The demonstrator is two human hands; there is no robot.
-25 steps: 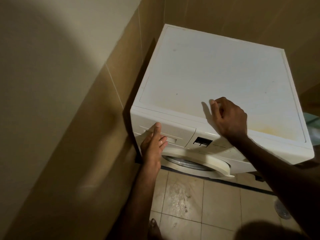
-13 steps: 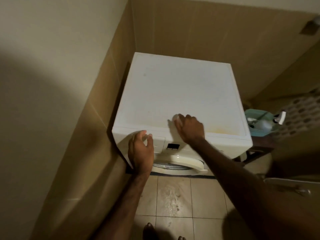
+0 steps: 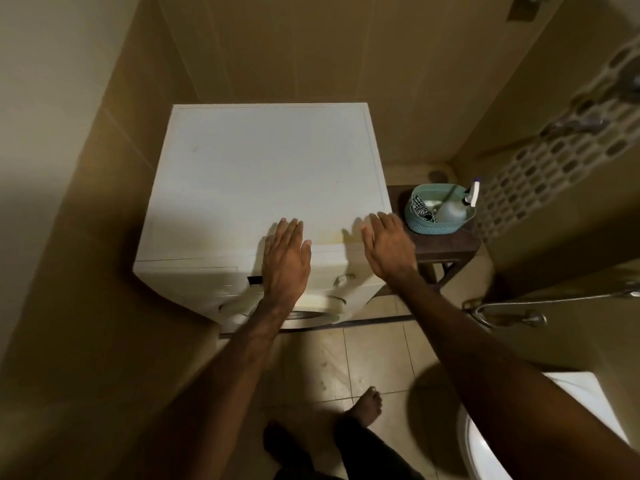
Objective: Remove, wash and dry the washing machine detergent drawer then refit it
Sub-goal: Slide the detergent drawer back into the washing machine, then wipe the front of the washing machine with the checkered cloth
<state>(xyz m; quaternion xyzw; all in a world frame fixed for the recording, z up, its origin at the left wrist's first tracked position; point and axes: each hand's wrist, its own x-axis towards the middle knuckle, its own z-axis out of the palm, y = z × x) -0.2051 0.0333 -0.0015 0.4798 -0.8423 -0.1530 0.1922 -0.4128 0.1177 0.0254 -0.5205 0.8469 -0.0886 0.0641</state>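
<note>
While your view has pulled back and up since the earlier frame, the washing machine (image 3: pixel 266 188) now sits lower and more central, with a small side stand at 3 o'clock of it. Your left hand (image 3: pixel 285 259) has left the detergent drawer front (image 3: pixel 194 282) and now lies flat over the front edge of the lid, fingers extended and apart, holding nothing. Your right hand (image 3: pixel 389 245) has shifted from the middle of the front edge to the corner at 4 o'clock, palm down, fingers spread, also holding nothing. The drawer front remains closed in the fascia at 8 o'clock of the left hand, flush with the panel as far as can be judged. A teal basket (image 3: pixel 438 226) with a spray bottle (image 3: pixel 453 207) inside stands on the side stand (image 3: pixel 450 244). Your bare foot (image 3: pixel 363 407) rests on the tiled floor (image 3: pixel 374 344) at 6 o'clock.
</note>
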